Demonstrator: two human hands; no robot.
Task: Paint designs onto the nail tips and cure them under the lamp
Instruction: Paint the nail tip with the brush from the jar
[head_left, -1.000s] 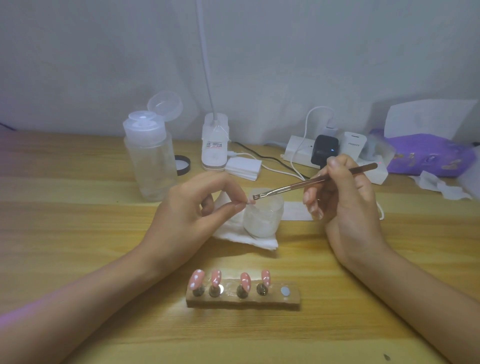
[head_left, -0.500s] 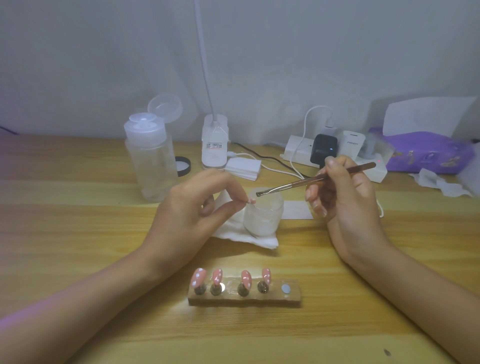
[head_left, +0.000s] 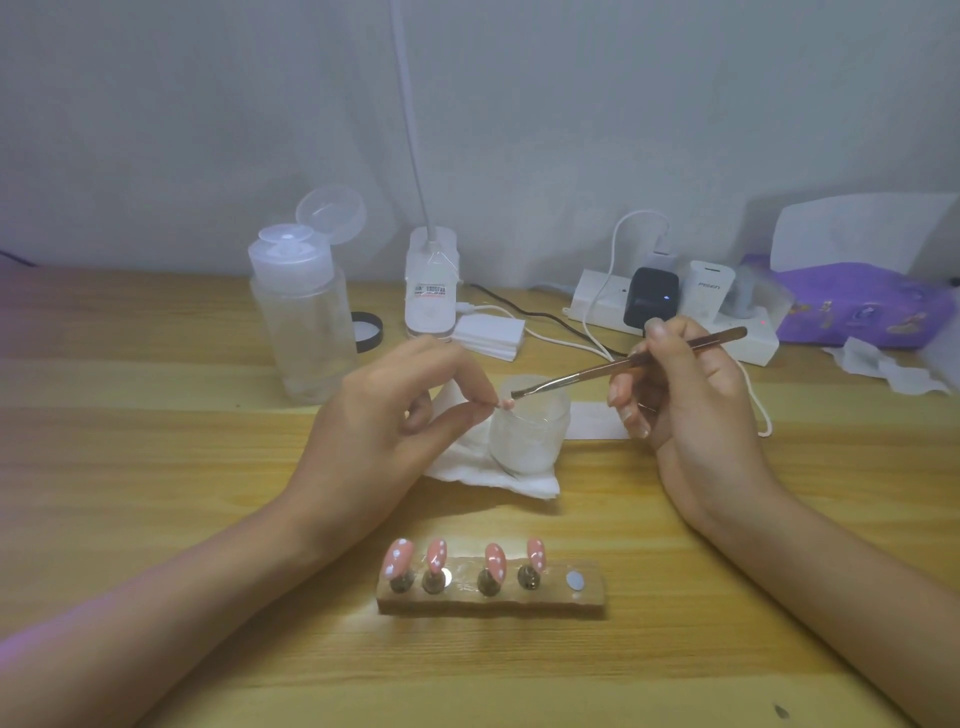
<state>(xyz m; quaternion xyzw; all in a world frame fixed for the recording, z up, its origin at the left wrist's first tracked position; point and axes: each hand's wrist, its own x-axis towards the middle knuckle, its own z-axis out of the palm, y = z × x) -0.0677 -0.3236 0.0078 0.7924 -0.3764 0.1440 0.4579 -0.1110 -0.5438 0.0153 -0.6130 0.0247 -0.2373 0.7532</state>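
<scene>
My left hand (head_left: 384, 431) pinches a small pink nail tip (head_left: 505, 404) between thumb and forefinger, above a frosted glass jar (head_left: 527, 431). My right hand (head_left: 685, 400) grips a thin metal-handled brush (head_left: 623, 366) like a pen; its bristle end nearly touches the held tip. Nearer to me, a wooden holder block (head_left: 493, 597) carries several pink nail tips with white dots (head_left: 439, 553) on small stands; its rightmost magnet spot (head_left: 574, 580) is bare.
A clear pump bottle (head_left: 301, 317) with its lid flipped open stands back left. A white lamp base (head_left: 431, 291) with a thin neck, a stack of white pads (head_left: 488, 335), a power strip (head_left: 670, 312) with chargers, a purple packet (head_left: 862, 301) and a white tissue (head_left: 483, 467) under the jar lie behind.
The brush tip has drawn a little closer to the pinched nail tip. Both hands otherwise keep their places.
</scene>
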